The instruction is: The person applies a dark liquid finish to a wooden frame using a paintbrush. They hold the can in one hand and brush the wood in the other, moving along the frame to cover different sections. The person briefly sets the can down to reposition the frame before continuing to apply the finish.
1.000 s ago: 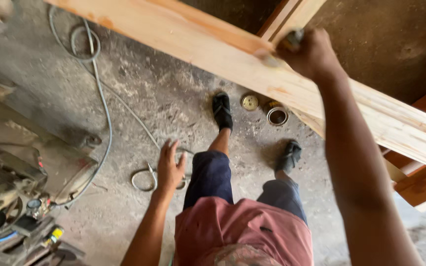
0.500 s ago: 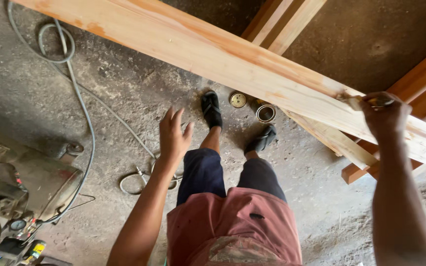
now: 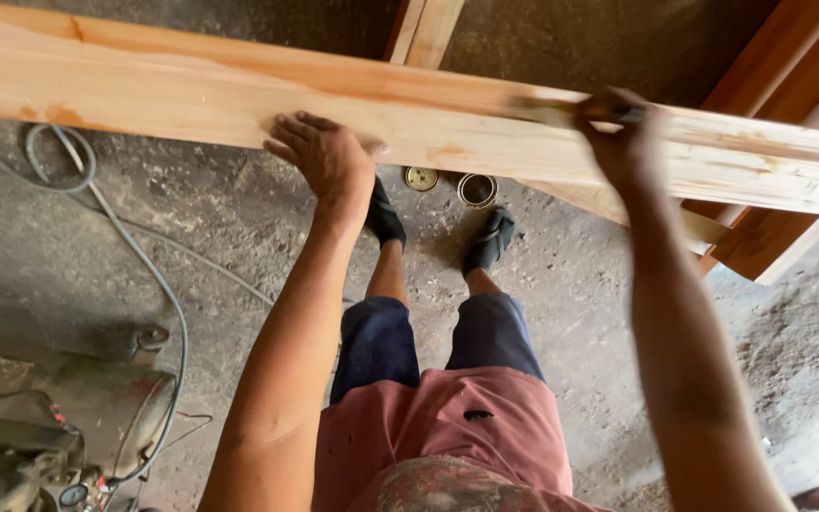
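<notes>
1. Both hands are on the long pale wooden plank (image 3: 191, 95): my left hand (image 3: 329, 156) lies flat and open on its near face, fingers spread, while my right hand (image 3: 623, 142) is curled over the top edge, pinching something small and dark that I cannot identify.
2. Below me I see my dark shoes (image 3: 386, 216) planted on the gritty concrete floor (image 3: 191, 246), directly under the plank.
3. Between the shoes and the plank sit a small open tin (image 3: 477, 190) and a round lid (image 3: 421, 178).
4. Off to the left, a grey cable (image 3: 135, 256) loops toward a dusty machine (image 3: 59, 427).
5. Reddish boards (image 3: 789, 104) lean beyond the plank on the right.
6. Risk, as I judge it: the flat left palm gives little hold, so the plank could slide or tip onto my feet or the tin; the cable could trip me.
</notes>
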